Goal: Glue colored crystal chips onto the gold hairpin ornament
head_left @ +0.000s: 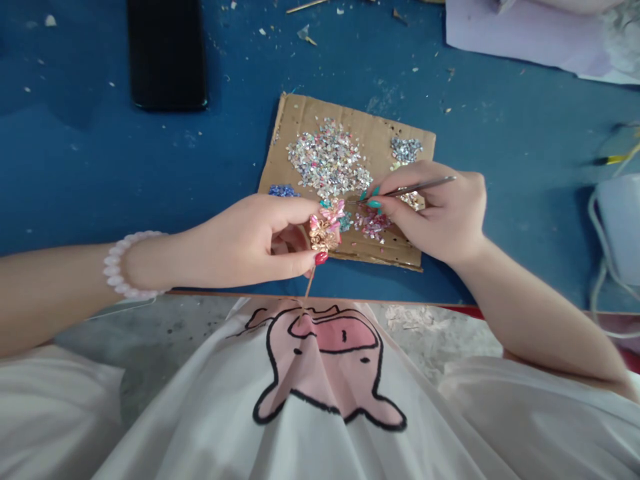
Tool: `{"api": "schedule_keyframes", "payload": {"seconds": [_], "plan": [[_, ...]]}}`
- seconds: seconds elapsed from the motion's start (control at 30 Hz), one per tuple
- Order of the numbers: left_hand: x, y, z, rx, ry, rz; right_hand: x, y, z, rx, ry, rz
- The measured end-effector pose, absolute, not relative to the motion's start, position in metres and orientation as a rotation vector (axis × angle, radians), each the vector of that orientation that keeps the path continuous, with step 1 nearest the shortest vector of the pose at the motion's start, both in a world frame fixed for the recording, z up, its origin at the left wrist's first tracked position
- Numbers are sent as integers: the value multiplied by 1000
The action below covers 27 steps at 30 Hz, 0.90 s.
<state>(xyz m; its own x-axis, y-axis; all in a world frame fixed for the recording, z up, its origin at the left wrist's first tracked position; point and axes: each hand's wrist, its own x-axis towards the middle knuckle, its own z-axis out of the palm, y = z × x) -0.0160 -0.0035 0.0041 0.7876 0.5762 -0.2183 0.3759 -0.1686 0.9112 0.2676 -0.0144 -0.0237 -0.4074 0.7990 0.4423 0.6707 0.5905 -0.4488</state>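
Observation:
My left hand [245,237] is closed around a gold filigree ornament [324,235] with pink and teal pieces on it, pinched between thumb and fingers. A thin stick [309,287] hangs down below the ornament. In my right hand [440,210] is a pair of slim metal tweezers [425,186], held like a pen, with the tip pointing left just beside the ornament. Whether the tip grips anything is too small to tell. Under both hands lies a cardboard sheet [300,107] bearing silvery shell-like chips [330,157], pink chips [373,225] and blue chips [283,191].
A black phone [167,53] lies at the upper left of the blue table [240,153]. Lilac paper [500,33] is at the upper right. A white device [620,227] with a cable stands at the right edge. Small scraps dot the tabletop.

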Motion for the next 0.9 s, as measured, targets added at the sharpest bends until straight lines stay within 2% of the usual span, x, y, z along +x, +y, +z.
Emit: {"api": "schedule_keyframes", "payload": {"seconds": [0.9], "plan": [[-17, -4, 3, 1811, 727, 229, 266, -15, -23, -1103, -2193, 211]]}}
